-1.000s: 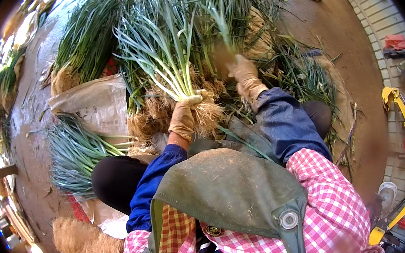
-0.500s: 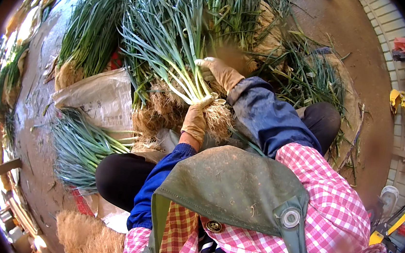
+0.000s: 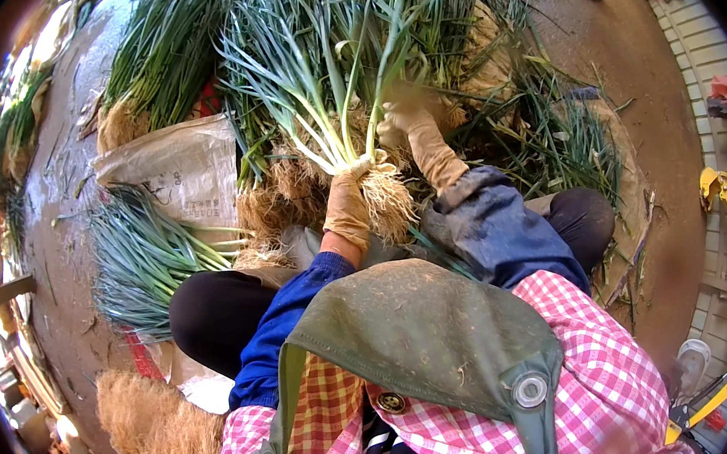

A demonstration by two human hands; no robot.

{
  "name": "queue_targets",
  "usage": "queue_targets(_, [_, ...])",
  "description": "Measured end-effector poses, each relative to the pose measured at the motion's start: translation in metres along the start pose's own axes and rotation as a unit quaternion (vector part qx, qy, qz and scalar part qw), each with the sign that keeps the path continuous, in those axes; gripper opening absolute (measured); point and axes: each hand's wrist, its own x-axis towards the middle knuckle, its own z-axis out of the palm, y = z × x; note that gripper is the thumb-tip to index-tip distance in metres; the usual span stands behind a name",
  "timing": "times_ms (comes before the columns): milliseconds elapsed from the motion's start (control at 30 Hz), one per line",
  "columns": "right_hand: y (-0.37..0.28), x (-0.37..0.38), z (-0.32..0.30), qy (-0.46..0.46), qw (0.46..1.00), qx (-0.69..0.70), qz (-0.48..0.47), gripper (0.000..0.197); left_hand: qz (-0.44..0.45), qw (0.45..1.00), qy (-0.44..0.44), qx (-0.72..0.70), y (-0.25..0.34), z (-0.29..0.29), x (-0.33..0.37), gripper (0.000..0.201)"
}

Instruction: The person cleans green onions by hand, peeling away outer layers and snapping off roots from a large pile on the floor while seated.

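The left hand (image 3: 350, 206), in a tan glove, is closed tight around a bunch of long green onions with pale stalks and hairy brown roots (image 3: 337, 133). The right hand (image 3: 411, 119), gloved too, pinches one green leaf up high. One flat pile of green onions (image 3: 147, 250) lies on the left by a grey sack (image 3: 179, 165). Many more wait in the big heap (image 3: 452, 34) ahead.

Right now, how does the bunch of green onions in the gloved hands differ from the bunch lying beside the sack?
The held bunch stands nearly upright, roots down, in the left hand; the lying bunch rests flat on the ground. The held bunch's leaves fan outward, and the right hand reaches into them; the lying bunch's leaves lie close together, untouched, next to the sack. Both have long green leaves, pale stalks and tan roots.
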Motion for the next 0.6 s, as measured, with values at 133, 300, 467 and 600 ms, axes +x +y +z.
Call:
queue_targets(133, [-0.009,-0.028,0.008,0.055,0.995,-0.013,-0.079,0.021,0.022,1.0,-0.004,0.007,0.006,-0.006,-0.001,0.021])
queue_targets(300, [-0.019,-0.023,0.023,0.133,0.894,-0.378,-0.202,0.017,0.005,0.999,-0.034,0.014,0.001,0.0,-0.008,0.024])
queue_targets(467, [-0.046,-0.041,0.068,0.11,0.681,-0.597,-0.41,0.015,0.053,0.998,0.017,-0.006,0.011,-0.004,-0.009,0.019])
queue_targets(600, [-0.051,-0.066,0.073,-0.012,0.688,-0.606,-0.398,0.016,0.042,0.996,0.048,-0.055,0.014,-0.012,0.005,0.018])
